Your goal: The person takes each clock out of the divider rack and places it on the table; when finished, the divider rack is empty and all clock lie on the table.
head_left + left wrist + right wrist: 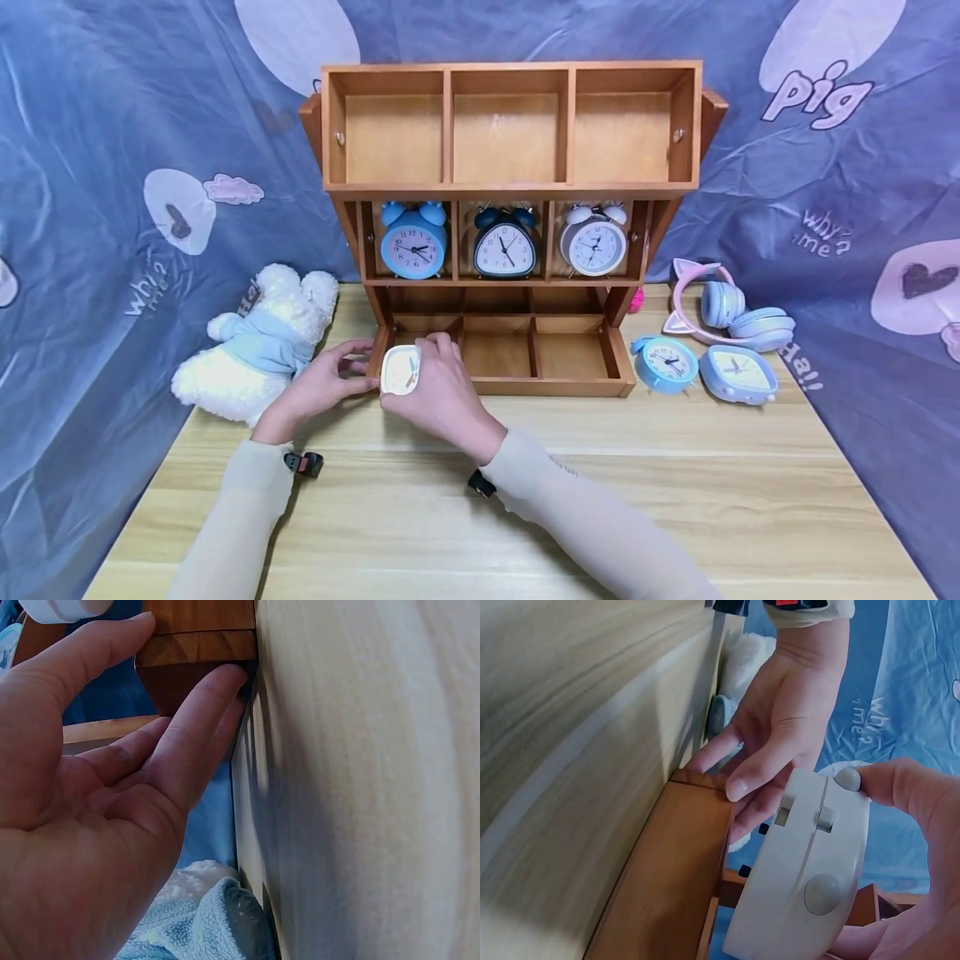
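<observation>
My right hand (420, 375) grips a small white alarm clock (400, 369) at the front left corner of the wooden shelf unit (510, 187), over its bottom tray's left compartment. In the right wrist view the white clock (802, 877) shows its back with knobs, and my right hand's fingertips (907, 795) curl round its edge. My left hand (358, 367) lies just left of the clock, fingers fairly straight, touching the shelf's wooden corner (199, 645). That left hand (780, 727) holds nothing.
Three alarm clocks stand in the shelf's middle row: blue (413, 246), dark (505, 247), white (593, 244). A white plush toy (255, 350) lies left of the shelf. On the right of the table (600, 467) lie two blue clocks (663, 364) and cat-ear headphones (731, 321).
</observation>
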Available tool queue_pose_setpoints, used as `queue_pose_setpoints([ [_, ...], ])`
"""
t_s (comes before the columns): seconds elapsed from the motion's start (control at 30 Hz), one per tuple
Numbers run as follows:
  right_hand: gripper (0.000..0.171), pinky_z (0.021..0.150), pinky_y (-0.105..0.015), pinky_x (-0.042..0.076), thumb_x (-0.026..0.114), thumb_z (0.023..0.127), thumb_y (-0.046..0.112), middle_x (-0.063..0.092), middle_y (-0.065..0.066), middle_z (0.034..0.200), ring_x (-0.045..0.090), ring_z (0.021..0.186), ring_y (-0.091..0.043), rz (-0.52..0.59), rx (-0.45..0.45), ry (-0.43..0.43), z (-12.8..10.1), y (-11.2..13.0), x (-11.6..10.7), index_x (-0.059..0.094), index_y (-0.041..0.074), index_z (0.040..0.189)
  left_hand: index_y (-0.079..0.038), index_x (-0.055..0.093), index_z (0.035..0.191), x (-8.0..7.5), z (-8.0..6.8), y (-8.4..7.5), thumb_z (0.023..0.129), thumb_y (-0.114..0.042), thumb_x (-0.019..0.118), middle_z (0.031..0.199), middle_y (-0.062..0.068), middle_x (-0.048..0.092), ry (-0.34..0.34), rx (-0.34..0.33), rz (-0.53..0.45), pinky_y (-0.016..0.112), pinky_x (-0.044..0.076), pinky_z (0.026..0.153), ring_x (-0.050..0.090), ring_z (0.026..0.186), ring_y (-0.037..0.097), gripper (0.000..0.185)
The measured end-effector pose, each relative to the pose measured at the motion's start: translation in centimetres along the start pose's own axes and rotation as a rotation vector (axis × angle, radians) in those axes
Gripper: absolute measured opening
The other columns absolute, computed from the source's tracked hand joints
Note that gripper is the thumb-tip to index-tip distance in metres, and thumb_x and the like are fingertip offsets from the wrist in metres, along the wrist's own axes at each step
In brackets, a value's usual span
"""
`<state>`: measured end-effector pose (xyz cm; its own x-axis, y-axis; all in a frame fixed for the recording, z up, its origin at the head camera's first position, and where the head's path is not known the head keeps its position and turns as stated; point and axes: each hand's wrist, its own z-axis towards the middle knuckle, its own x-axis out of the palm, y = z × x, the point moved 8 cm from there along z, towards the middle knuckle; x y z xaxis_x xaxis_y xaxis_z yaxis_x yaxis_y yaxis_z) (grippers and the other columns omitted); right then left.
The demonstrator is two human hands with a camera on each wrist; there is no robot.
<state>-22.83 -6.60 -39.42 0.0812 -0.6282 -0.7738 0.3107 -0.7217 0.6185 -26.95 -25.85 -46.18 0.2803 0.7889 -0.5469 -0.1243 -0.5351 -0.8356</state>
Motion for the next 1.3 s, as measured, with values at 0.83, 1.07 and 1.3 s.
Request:
queue_pose_setpoints([
  [0.83, 0.083, 0.097, -0.028, 0.052, 0.085, 0.069, 0.047, 0.052, -0.005, 0.134, 0.05, 0.12, -0.018, 0.005, -0.04, 0.059, -3.9, 0.0, 2.1, 0.056, 0.006, 0.135, -0.009, 0.041, 0.154, 0.0, -0.1, 0.5, 0.091, -0.03, 0.079, 0.148, 0.017, 0.055, 0.015, -0.058, 0.026, 0.027, 0.054, 0.087, 0.063, 0.124, 0.035, 0.077],
  [1.07, 0.085, 0.09, -0.024, 0.051, 0.085, 0.068, 0.046, 0.053, -0.004, 0.126, 0.049, 0.111, -0.017, -0.018, -0.03, 0.068, -4.2, -0.6, 2.7, 0.056, 0.004, 0.136, -0.009, 0.041, 0.154, 0.1, -0.1, 0.6, 0.091, -0.031, 0.079, 0.149, 0.018, 0.054, 0.019, -0.05, 0.011, 0.025, 0.054, 0.085, 0.063, 0.124, 0.036, 0.077],
  [1.3, 0.085, 0.09, -0.024, 0.049, 0.084, 0.067, 0.045, 0.052, -0.005, 0.124, 0.049, 0.109, -0.018, -0.046, -0.012, 0.091, -4.3, -1.1, 3.4, 0.056, 0.001, 0.134, -0.009, 0.04, 0.155, 0.1, 0.0, 0.7, 0.092, -0.028, 0.078, 0.15, 0.017, 0.053, 0.017, -0.044, 0.009, 0.024, 0.053, 0.088, 0.063, 0.124, 0.035, 0.076],
])
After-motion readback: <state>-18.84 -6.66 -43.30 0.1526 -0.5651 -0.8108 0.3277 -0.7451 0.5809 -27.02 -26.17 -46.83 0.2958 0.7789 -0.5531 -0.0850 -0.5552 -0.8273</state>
